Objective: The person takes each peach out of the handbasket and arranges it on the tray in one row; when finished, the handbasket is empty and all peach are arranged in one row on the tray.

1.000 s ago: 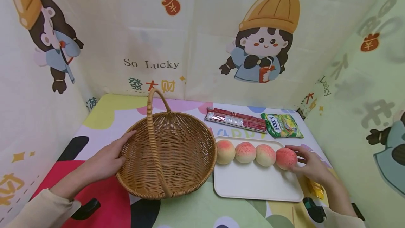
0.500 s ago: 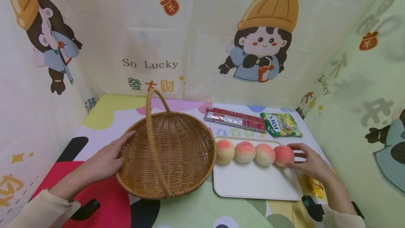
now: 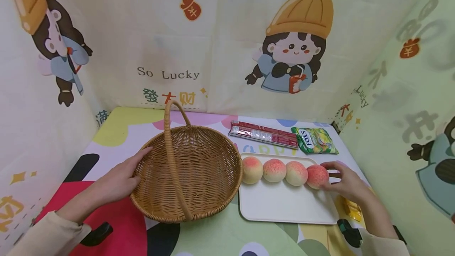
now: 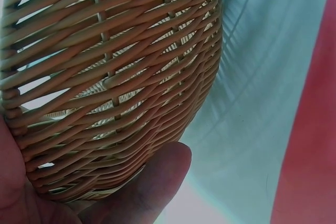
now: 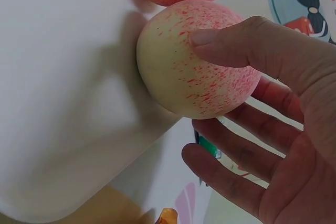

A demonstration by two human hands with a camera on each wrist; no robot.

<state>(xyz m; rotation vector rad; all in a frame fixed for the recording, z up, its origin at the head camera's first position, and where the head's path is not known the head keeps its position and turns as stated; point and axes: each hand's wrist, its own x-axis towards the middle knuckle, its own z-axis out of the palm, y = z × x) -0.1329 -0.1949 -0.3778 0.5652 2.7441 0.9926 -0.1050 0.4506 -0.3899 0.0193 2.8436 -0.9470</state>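
Note:
A woven wicker basket (image 3: 199, 169) with a tall hoop handle stands left of centre, nothing inside it. My left hand (image 3: 136, 165) rests flat against its left wall; in the left wrist view the thumb (image 4: 142, 187) lies under the weave (image 4: 115, 77). Several pink-speckled peaches lie in a row on a white tray (image 3: 284, 208). My right hand (image 3: 328, 176) holds the rightmost peach (image 3: 315, 176), which still sits on the tray. Up close, the thumb (image 5: 236, 43) lies over that peach (image 5: 184, 72) and the fingers (image 5: 236, 182) reach around behind it.
A long red snack pack (image 3: 263, 134) and a green sweets bag (image 3: 314, 140) lie behind the tray. A small yellow packet (image 3: 350, 208) sits by my right wrist. Printed fabric walls close in the table on three sides.
My right hand and the rightmost peach have shifted slightly left, up against the neighbouring peach. The left hand and basket have stayed put.

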